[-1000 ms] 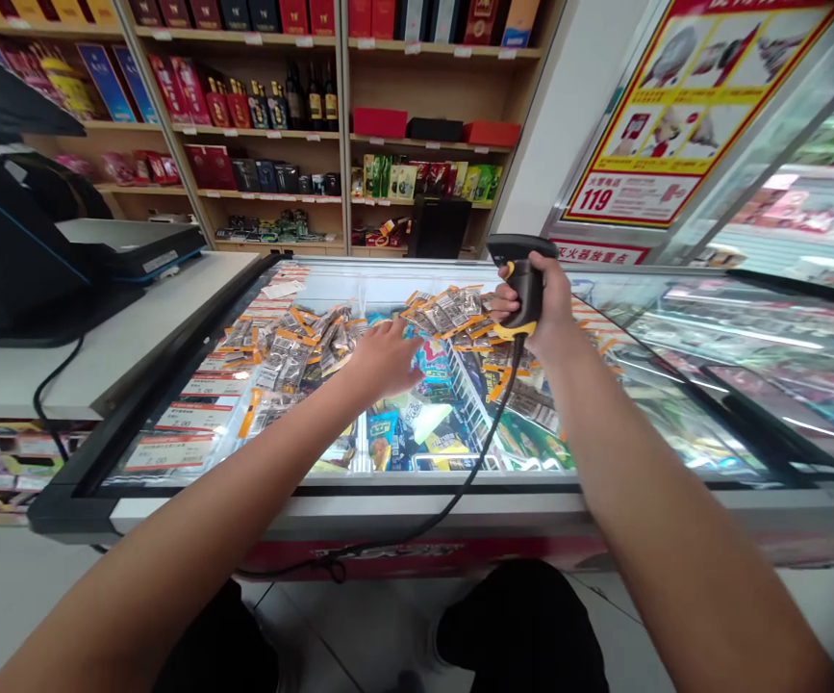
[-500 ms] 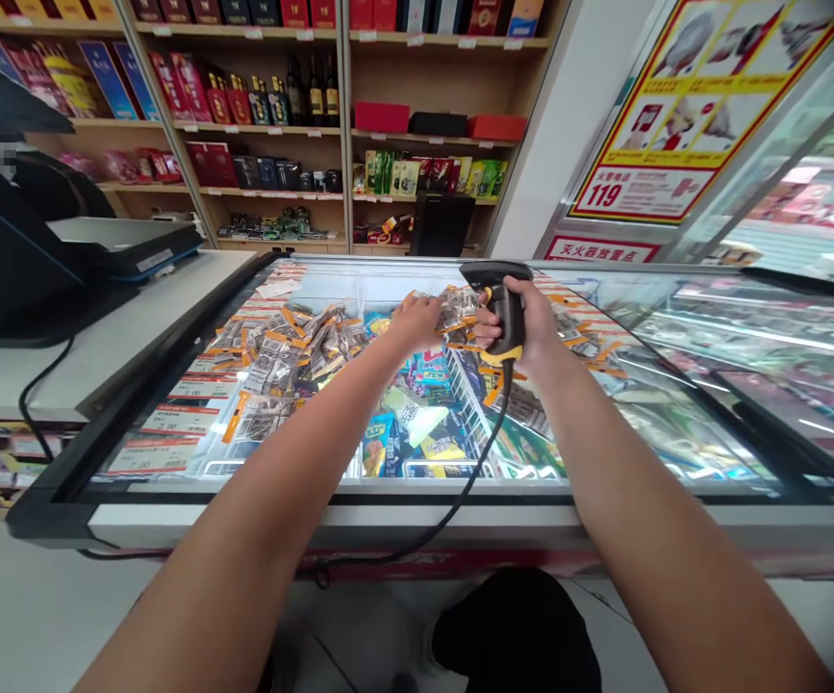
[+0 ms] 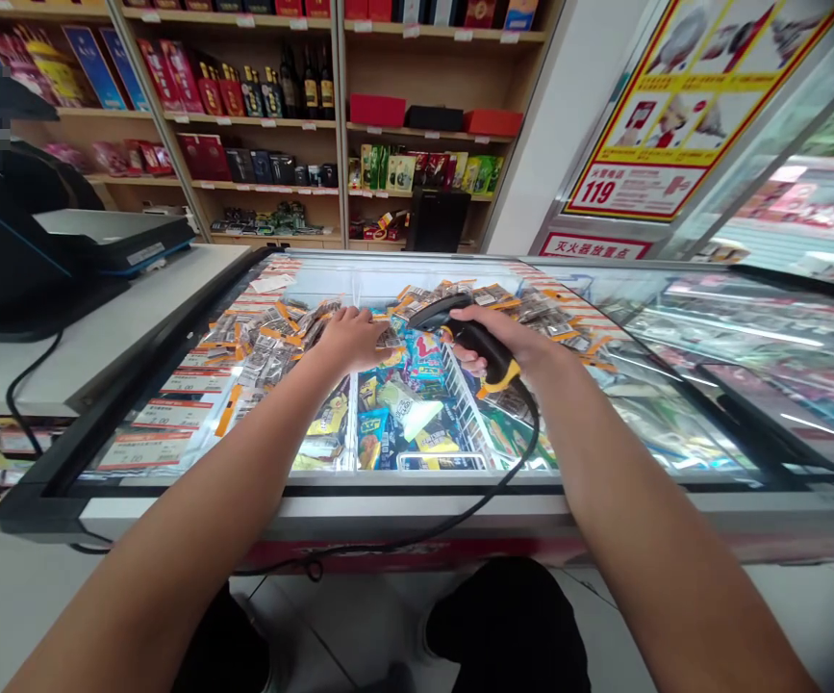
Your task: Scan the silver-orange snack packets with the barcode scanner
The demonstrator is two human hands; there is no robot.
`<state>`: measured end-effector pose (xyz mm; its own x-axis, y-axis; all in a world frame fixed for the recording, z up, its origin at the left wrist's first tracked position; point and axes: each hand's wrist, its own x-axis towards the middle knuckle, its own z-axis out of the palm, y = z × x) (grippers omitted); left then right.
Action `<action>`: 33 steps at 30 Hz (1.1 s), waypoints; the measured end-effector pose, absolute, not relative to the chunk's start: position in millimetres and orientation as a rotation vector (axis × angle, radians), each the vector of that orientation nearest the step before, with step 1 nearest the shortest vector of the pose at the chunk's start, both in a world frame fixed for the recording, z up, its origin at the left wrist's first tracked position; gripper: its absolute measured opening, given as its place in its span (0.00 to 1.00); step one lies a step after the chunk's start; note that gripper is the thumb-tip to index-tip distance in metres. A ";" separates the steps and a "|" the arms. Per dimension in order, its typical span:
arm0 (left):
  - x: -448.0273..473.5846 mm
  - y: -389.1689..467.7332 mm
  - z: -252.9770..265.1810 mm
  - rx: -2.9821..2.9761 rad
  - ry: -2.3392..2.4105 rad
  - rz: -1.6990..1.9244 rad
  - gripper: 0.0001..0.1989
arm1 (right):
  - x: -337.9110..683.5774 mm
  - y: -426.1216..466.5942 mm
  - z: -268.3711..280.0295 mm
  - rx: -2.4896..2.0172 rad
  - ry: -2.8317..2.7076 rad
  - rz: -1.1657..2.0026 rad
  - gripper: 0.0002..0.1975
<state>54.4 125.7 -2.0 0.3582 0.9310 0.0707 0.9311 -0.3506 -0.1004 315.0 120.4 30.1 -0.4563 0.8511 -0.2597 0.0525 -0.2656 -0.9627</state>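
My right hand (image 3: 507, 342) is wrapped round a black and yellow barcode scanner (image 3: 480, 345), whose head points left over the glass. My left hand (image 3: 351, 339) lies palm down on the freezer's glass lid with its fingers stretched out and the thumb apart. Beside and partly under it is a small clear packet (image 3: 391, 339) with orange ends; how much of it the palm covers is hidden. Similar packets lie in a heap (image 3: 265, 351) left of my left hand, and more packets (image 3: 546, 313) spread behind and right of the scanner.
Beneath the glass of the chest freezer (image 3: 452, 502) are colourful frozen packs and a white wire divider (image 3: 464, 395). The scanner's cable (image 3: 417, 539) hangs along the front edge. A counter (image 3: 120, 332) with a black machine stands left, a person behind it. Stocked shelves (image 3: 265, 123) line the back.
My left hand has moved left across the glass, towards the left heap. My right hand has tipped the scanner from upright to slanting, its head now lower and further left.
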 end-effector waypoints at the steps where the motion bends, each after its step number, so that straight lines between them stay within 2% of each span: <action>1: 54.3 125.6 -3.2 -2.490 -1.714 -0.007 0.35 | 314.6 119.5 30.0 -1.148 -1.434 1.826 0.15; 3: 54.6 125.9 -5.1 -2.492 -1.720 -0.020 0.36 | 314.0 118.3 30.3 -1.184 -1.469 1.920 0.17; 11: 55.4 127.3 -6.8 -2.471 -1.725 -0.033 0.35 | 313.3 119.2 30.9 -1.195 -1.465 1.966 0.18; 22: 42.0 120.2 9.9 -2.337 -1.903 0.067 0.36 | 316.5 126.0 38.6 -1.100 -0.990 1.759 0.13; 28: 32.2 121.8 11.4 -2.314 -1.883 0.111 0.33 | 316.6 122.5 45.9 -1.039 -0.866 1.689 0.12; 33: 32.7 116.2 16.9 -2.298 -1.850 0.124 0.37 | 317.6 123.5 46.5 -1.046 -0.857 1.700 0.12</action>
